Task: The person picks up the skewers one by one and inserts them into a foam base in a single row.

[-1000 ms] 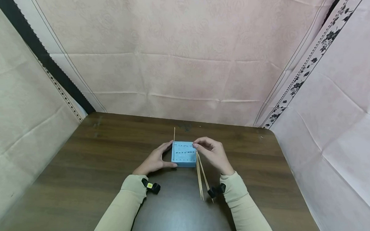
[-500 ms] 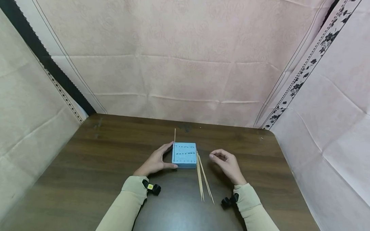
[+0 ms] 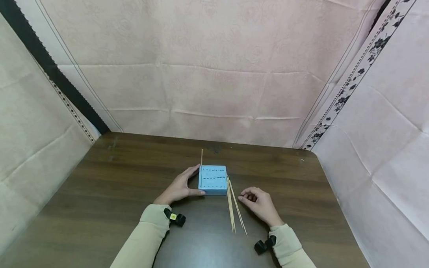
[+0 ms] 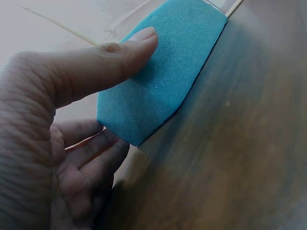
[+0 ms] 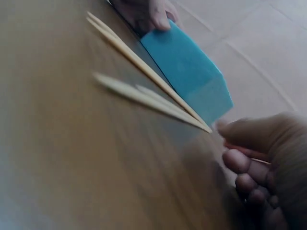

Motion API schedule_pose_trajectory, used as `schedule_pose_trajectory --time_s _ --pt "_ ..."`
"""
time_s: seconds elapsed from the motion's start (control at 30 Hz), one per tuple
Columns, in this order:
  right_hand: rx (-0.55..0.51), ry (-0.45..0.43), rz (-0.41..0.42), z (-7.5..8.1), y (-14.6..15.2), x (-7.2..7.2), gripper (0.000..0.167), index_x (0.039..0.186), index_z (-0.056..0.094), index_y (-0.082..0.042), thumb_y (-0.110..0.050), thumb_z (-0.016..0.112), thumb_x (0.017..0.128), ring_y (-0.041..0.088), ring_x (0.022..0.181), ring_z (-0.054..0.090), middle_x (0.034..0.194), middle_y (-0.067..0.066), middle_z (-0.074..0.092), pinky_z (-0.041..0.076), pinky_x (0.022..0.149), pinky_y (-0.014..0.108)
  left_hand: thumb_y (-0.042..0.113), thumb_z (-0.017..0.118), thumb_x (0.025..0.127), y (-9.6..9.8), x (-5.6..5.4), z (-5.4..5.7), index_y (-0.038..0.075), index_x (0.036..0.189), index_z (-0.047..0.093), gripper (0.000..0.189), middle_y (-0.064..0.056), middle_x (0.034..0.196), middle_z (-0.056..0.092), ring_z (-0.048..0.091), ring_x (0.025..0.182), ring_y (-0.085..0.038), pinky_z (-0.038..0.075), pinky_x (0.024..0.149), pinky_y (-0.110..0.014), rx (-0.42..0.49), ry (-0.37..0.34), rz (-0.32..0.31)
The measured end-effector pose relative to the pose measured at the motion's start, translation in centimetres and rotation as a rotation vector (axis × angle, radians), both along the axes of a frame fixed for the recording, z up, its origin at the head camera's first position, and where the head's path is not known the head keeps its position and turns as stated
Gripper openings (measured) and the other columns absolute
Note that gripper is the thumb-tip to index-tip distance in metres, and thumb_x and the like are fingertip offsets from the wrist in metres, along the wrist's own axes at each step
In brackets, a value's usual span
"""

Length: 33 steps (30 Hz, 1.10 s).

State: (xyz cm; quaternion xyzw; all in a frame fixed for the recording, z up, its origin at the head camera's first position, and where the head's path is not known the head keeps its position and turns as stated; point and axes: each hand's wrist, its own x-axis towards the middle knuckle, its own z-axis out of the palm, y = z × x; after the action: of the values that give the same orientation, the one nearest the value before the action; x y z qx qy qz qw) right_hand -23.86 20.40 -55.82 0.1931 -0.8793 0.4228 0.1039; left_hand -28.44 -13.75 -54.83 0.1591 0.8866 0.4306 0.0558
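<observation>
A light-blue foam block (image 3: 213, 178) with rows of small dark marks on its top sits on the table. My left hand (image 3: 178, 188) grips it from the left, the thumb pressed on the near side (image 4: 165, 76) and the other fingers round the far left. One thin wooden skewer (image 3: 202, 157) stands upright at the block's left edge. Several more skewers (image 3: 230, 205) lie along the block's right side, their pointed ends (image 5: 100, 79) toward me. Just right of them, my right hand (image 3: 261, 206) hovers low with loosely bent fingers and nothing visible in it.
The brown wooden table (image 3: 128, 178) carries all of this. A pale cloth wall (image 3: 209, 90) rises behind its far edge, with further cloth panels (image 3: 387, 156) at the sides. Small black cameras (image 3: 177, 218) sit on both wrists.
My right hand has left the block's top right corner, swung right, then come down and slightly left beside the loose skewers. The left hand and block stay in place.
</observation>
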Motion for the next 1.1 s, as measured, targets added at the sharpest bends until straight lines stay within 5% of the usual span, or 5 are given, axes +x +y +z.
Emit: schedule_pose_trajectory --time_s 0.4,0.67,1.1 --pt "0.106 0.066 0.028 -0.09 -0.52 0.26 0.012 0.088 0.069 -0.025 -0.022 0.081 0.087 0.009 0.079 0.049 0.082 -0.013 0.058 0.043 0.067 0.027 0.063 0.087 0.066 0.07 0.04 -0.06 0.035 0.160 0.027 0.115 -0.007 0.164 0.027 0.027 0.148 -0.034 0.029 0.111 -0.064 0.003 0.006 0.007" --pt "0.119 0.070 0.026 -0.17 -0.88 0.51 0.016 0.088 0.066 -0.025 -0.030 0.082 0.087 0.010 0.078 0.047 0.081 -0.011 0.057 0.042 0.067 0.027 0.063 0.087 0.066 0.06 -0.04 -0.27 0.044 0.158 0.025 0.112 -0.005 0.164 0.028 0.028 0.148 -0.032 0.029 0.112 -0.063 -0.007 0.016 0.008" --pt "0.119 0.102 -0.010 -0.19 -0.85 0.45 0.017 0.083 0.066 -0.022 -0.011 0.080 0.083 0.010 0.076 0.047 0.078 -0.011 0.054 0.042 0.066 0.027 0.061 0.087 0.067 0.13 0.07 -0.22 0.035 0.160 0.028 0.113 -0.007 0.164 0.028 0.028 0.148 -0.035 0.029 0.111 -0.065 0.002 0.022 0.009"
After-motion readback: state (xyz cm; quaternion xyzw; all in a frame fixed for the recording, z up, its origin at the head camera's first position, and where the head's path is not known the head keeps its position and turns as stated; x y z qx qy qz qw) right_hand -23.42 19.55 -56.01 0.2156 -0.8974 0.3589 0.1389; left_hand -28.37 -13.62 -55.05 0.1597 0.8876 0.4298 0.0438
